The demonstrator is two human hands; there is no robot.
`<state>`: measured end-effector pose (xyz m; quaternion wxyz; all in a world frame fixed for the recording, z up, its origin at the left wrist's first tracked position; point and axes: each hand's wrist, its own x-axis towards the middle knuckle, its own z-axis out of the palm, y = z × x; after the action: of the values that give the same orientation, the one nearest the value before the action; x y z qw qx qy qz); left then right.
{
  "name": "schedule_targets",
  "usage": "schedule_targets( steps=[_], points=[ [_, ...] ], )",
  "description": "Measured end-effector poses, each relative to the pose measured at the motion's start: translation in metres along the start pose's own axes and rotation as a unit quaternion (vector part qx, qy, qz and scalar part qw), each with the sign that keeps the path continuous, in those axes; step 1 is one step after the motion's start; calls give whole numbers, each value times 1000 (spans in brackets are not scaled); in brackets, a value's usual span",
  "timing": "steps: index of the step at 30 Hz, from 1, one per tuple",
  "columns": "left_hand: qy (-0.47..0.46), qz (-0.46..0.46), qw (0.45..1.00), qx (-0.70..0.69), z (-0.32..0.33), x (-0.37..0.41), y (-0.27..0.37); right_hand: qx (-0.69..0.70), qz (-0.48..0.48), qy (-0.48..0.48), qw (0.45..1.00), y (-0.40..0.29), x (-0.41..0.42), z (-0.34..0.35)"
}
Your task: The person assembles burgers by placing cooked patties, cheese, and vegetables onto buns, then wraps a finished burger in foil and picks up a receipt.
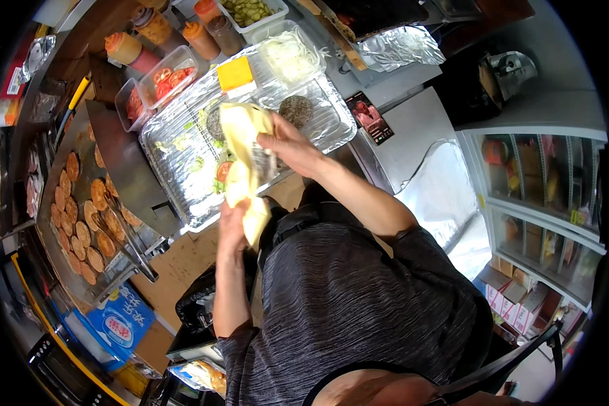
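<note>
My left hand (233,221) grips the lower end of a pale yellow paper wrapper (238,137). At the wrapper's upper right, my right hand (289,144) holds its edge. The wrapper is stretched between both hands above a foil-lined tray with a wire rack (175,190). A dark patty or bun (215,124) is partly covered by the wrapper, and a second dark round one (296,111) lies right of it. A tomato slice (224,171) on lettuce shows beside the wrapper. Orange cheese slices (235,74) are stacked at the tray's back.
Tubs of sliced tomato (168,81), shredded onion (289,53) and pickles (247,11) stand behind the tray, near squeeze bottles (201,40). At left, a griddle (94,279) bears several round patties and metal tongs (132,248). A phone (369,117) lies at right.
</note>
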<state>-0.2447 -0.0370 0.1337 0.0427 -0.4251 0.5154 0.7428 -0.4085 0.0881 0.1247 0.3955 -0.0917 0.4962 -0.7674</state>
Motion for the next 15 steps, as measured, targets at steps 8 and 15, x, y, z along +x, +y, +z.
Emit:
schedule_targets(
  steps=[8,15],
  points=[
    [-287,4,958,-7,63,34,-9,-195,3,197,961,8,-11,-17],
    [-268,-59,961,22,109,65,-40,-310,-3,196,930,26,-14,-61]
  ],
)
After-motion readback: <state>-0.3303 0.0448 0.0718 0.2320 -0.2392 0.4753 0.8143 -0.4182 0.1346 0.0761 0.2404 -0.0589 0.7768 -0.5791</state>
